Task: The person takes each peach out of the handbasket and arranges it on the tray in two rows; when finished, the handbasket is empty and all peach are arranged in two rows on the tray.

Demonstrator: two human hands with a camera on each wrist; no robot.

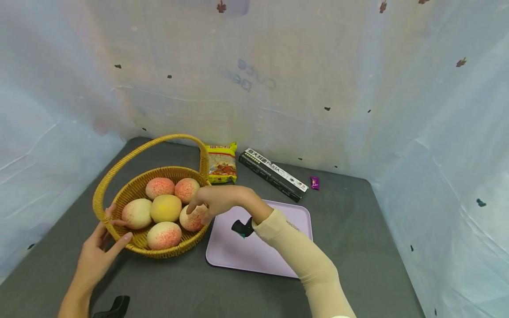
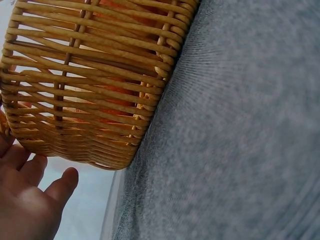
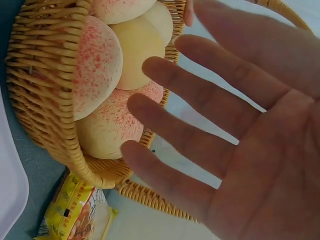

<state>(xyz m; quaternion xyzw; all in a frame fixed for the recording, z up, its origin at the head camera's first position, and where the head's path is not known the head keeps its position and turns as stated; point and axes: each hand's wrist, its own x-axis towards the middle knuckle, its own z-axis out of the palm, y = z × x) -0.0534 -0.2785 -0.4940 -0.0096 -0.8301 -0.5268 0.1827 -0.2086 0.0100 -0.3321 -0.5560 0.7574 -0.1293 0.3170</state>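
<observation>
Right hand (image 1: 216,199) is hovering spread-fingered over a peach (image 1: 193,217) at the near basket (image 1: 119,173) edge, gripping nothing. Left hand (image 1: 99,249) is bracing the rim, fingers relaxed. Purple tray (image 1: 278,212) is lying under the right forearm.

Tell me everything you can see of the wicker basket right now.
The wicker basket is round, woven from golden-yellow cane, with one arched handle over the top. It sits upright on the dark grey table, left of the lilac tray. Six peaches lie inside, pink-speckled and yellow. The left hand touches its near left rim; the right hand reaches over its right rim onto a peach. A yellow snack packet lies behind it.
</observation>
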